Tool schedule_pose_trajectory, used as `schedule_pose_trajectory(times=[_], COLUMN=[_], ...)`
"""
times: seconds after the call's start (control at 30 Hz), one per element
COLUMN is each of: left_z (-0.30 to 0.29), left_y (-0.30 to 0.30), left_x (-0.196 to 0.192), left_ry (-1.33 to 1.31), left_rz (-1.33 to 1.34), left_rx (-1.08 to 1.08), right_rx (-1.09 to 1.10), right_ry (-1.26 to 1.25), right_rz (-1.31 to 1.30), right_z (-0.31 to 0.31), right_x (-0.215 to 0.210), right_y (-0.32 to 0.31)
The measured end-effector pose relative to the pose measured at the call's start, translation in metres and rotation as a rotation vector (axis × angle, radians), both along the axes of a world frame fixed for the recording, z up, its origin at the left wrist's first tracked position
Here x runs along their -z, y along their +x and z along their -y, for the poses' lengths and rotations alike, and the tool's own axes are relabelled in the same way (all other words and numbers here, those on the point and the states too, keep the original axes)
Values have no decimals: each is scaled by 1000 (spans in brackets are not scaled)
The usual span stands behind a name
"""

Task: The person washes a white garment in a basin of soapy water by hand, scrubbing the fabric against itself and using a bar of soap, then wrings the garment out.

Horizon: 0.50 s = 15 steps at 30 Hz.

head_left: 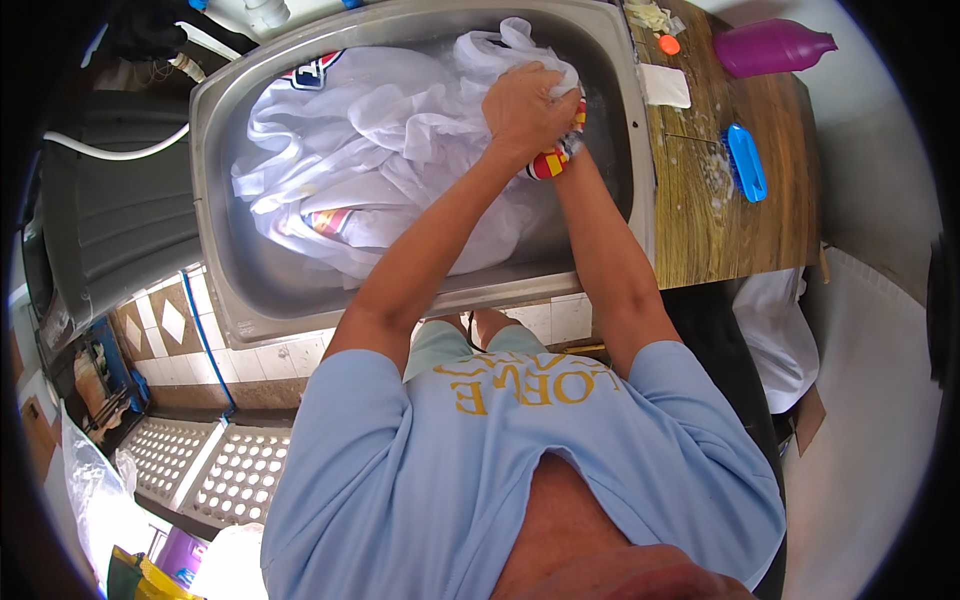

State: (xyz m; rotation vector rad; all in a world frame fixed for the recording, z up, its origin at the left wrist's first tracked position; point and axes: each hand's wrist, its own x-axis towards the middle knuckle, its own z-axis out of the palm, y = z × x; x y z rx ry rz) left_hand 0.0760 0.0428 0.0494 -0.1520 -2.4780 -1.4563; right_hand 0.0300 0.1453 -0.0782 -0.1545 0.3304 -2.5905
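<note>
A large, thin white cloth point(400, 150) with coloured printed patches lies wet and crumpled in a metal sink basin point(222, 270). Over the basin's right part, my left hand point(530, 110) is closed on a bunched portion of this cloth, its fingers curled over it. My right hand point(574, 156) is pressed against the same bundle from the right. Cloth and my left hand cover most of it, so its fingers are hidden. A red, yellow and blue patch shows between my wrists, and a white fold sticks up beyond my knuckles.
Right of the basin, a wooden counter point(700, 240) holds a blue scrub brush point(745, 163), a purple bottle point(775, 48) on its side, an orange cap point(669, 44) and a white square piece point(667, 86). A white hose point(115, 153) curves in at left, above a dark grey ribbed surface point(120, 215).
</note>
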Motion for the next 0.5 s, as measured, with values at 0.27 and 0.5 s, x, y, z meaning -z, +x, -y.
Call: schedule_pose_trajectory(times=[0.27,0.5], left_z=[61,135], left_y=[-96,-17], left_x=[22,41], left_ry=[414,-382], left_rz=[251,-104], left_rx=[84,179], right_rx=[263,457], right_ry=[528,1485], right_rz=[358,115], right_z=[27,-4], right_x=[-143,-82], right_y=[15,86])
